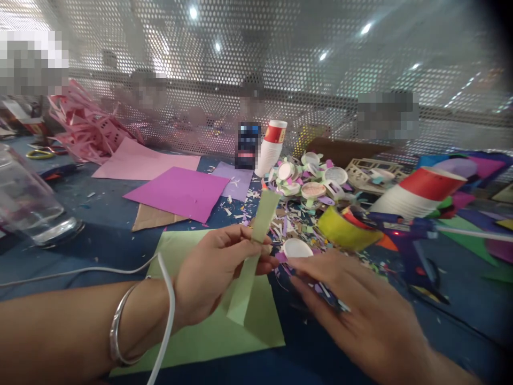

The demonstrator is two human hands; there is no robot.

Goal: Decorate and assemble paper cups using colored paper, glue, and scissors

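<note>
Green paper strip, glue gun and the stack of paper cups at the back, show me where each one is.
green paper strip point(256, 251), head view, middle of the strip by the left hand point(212, 272) that pinches it.
glue gun point(404, 235), head view, its purple body.
stack of paper cups point(271, 147), head view, white side wall below the red rim.

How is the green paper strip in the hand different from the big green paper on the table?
The green paper strip is narrow and long; the green sheet is wide. The strip stands tilted up off the table, pinched in the left hand; the sheet lies flat on the blue table. The strip looks folded along its length; the sheet looks unfolded. Both are the same pale green paper.
</note>
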